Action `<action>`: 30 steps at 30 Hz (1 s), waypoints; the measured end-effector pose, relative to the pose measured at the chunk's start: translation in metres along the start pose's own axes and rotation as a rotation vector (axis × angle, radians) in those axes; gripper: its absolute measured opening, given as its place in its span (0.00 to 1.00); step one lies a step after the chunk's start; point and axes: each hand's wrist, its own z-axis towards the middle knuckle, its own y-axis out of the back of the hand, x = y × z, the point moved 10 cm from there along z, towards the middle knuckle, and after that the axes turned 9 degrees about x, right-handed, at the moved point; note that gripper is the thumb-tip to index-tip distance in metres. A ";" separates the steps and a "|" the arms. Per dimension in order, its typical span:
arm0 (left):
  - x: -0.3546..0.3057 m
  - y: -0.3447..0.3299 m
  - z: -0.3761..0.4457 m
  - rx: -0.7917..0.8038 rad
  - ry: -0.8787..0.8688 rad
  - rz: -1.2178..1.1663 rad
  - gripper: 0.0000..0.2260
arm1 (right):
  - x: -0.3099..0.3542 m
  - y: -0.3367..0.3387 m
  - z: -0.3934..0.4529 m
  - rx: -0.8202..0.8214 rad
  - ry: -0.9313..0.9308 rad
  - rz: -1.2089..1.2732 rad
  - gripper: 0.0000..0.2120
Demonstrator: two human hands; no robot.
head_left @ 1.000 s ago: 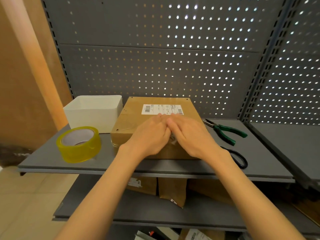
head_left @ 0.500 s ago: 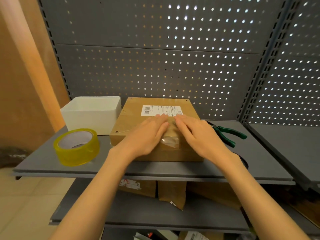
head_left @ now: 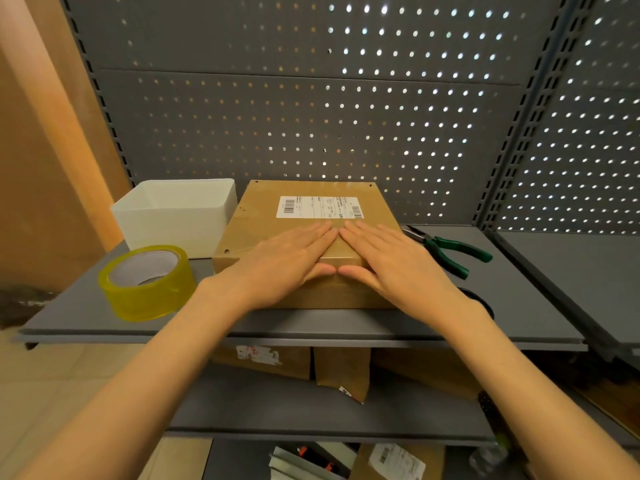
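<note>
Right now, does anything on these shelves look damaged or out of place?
The cardboard box under the left hand and right hand looks sound, bar small holes near its corners. On the lower shelf, a brown packet juts forward, askew, beside a carton with a torn label.

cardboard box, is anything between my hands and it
Nothing visible does. The left hand and right hand lie flat on top of the cardboard box near its front edge, fingers straight. The tape roll and pliers sit off to either side.
</note>
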 end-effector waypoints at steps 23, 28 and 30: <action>0.009 0.013 -0.028 -0.449 0.060 -0.335 0.21 | 0.012 0.017 -0.006 -0.184 -0.009 0.427 0.19; 0.002 0.017 -0.030 -0.439 0.088 -0.232 0.21 | 0.018 0.012 -0.006 -0.185 -0.045 0.265 0.19; -0.008 0.018 -0.034 -0.424 0.118 -0.081 0.21 | 0.022 0.011 -0.011 -0.211 -0.076 0.143 0.20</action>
